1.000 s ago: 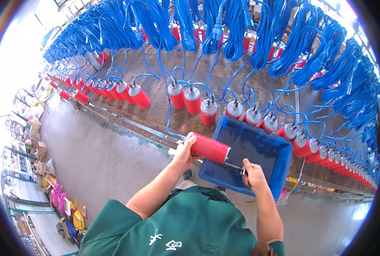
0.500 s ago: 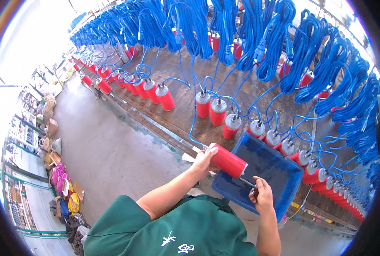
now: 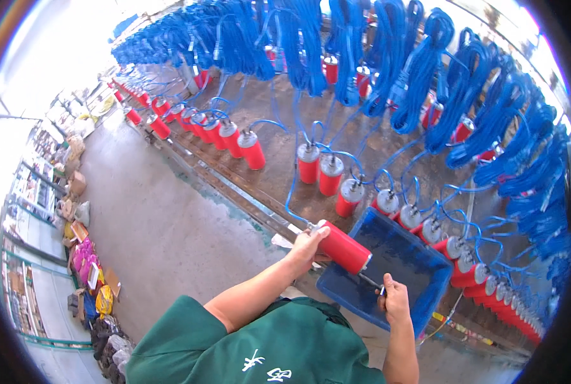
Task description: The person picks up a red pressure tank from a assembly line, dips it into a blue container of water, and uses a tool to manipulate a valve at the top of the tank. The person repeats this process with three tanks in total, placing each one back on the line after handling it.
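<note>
Red, the cylinder (image 3: 345, 248) lies in the left hand's (image 3: 306, 249) clasping fingers (image 3: 323, 233), the right hand's (image 3: 397, 299) curled round a rod (image 3: 369, 280) at its end.

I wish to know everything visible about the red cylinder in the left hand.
The coated-looking red cylinder has a pale rim at its right end, where a grey metal-looking rod, held by the right hand, meets it. In view, it slopes down rightward, overlapping the blue rectangular plastic bin. The left hand grips its other end, toward which a blue cable runs.
</note>
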{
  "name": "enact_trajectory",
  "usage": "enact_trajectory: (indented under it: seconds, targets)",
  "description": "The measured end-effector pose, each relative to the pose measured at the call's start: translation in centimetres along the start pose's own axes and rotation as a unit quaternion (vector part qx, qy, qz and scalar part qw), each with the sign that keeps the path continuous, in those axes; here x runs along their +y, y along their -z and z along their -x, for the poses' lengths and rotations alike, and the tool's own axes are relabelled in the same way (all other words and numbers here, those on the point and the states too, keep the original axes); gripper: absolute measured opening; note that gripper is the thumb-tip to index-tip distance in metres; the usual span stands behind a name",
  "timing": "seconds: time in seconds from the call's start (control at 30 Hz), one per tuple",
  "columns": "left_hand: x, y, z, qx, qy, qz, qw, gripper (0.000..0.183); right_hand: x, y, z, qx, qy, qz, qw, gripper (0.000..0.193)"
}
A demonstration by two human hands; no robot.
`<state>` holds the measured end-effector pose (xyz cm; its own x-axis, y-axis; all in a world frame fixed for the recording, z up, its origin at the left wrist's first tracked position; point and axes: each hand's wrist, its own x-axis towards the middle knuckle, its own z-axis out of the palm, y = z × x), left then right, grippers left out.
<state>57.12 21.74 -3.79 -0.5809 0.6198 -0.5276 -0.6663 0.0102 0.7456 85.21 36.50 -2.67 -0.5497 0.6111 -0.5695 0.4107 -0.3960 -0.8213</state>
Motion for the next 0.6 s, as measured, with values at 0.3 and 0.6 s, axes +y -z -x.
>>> enact_trajectory:
  seconds: [0.3, 0.6]
  targets:
    - [0.4, 1.0, 0.3, -0.066, 0.011, 0.017, 0.998, 0.059, -2.1, 1.0, 2.1, 0.015, 0.412, 0.303, 0.859, 0.031]
    - [0.7, 0.5, 1.1, -0.061, -0.024, -0.045, 0.997, 0.065, -2.4, -0.7, 1.7, -0.041, -0.001, -0.049, 0.998, 0.05]
